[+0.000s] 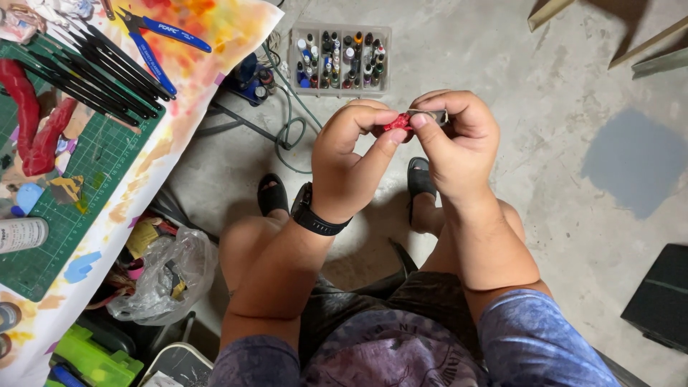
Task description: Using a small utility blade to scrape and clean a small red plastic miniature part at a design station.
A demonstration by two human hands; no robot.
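My left hand (351, 154), with a black watch on its wrist, pinches a small red piece (396, 122) between thumb and fingers. My right hand (455, 140) grips a thin metal tool (428, 113) whose tip rests against that red piece. Both hands are raised together above my knees, over the concrete floor. Most of the red piece is hidden by my fingers.
A table at left carries a green cutting mat (100, 154), black brushes (93, 75), blue-handled pliers (154, 43) and red parts (29, 122). A clear tray of small paint bottles (340, 57) sits on the floor ahead. A plastic bag (168, 276) lies under the table; a black box (659, 294) sits right.
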